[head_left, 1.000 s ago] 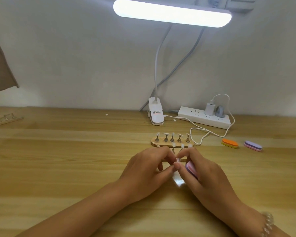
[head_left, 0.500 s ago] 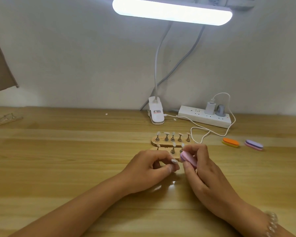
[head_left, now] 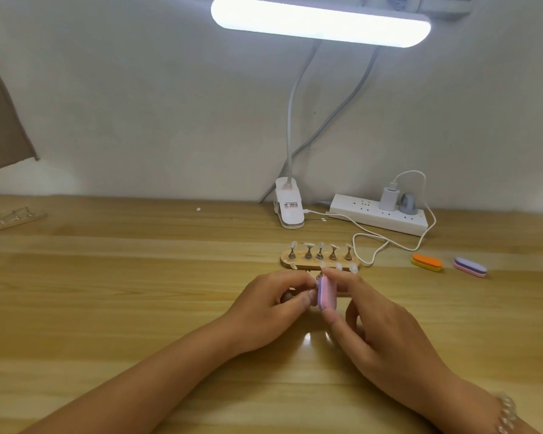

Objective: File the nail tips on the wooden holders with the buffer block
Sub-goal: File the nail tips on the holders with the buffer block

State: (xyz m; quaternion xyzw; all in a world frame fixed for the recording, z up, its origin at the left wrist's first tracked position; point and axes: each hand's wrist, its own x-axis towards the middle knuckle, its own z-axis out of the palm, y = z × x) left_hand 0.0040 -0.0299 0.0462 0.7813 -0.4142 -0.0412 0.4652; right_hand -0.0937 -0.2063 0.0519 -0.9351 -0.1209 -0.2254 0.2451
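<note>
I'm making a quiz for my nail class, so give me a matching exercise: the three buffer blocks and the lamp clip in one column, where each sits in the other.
1 pink buffer block
2 orange buffer block
3 purple buffer block
4 lamp clip

A farthest right on the table
B pinched in the right hand
C at the back, left of the power strip
D lying just left of the purple one

Pairs: 1-B, 2-D, 3-A, 4-C
</note>
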